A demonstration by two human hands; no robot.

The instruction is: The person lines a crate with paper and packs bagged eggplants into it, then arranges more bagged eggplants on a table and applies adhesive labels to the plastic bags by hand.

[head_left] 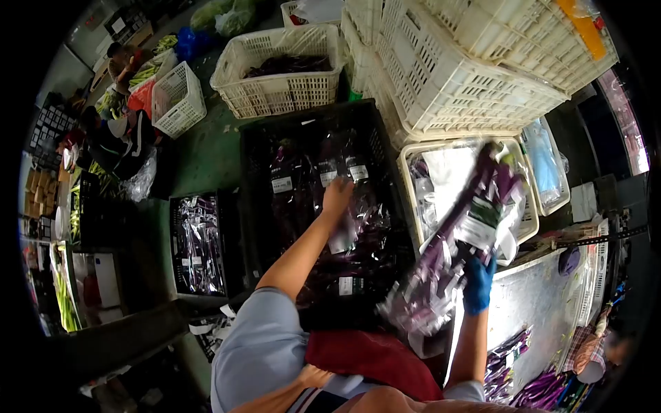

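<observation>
The stacked white crates [461,86] stand beyond both hands; the view's top edge cuts them off. The black crate [376,127] lies beneath the left hand and contains bagged eggplants [292,196]; dark contents and glare obscure their outlines. The open white basket [531,206] sits beyond the right hand. The raised eggplant pack [458,237] is in the gloved right hand [478,286], gripped near its lower part; it extends forward from the grip, partly overlapping the basket, and also back to the left. Its near end is blurred, and some fingers are hidden. The bare left hand [337,196] is at the crated packs; its finger closure cannot be determined.
</observation>
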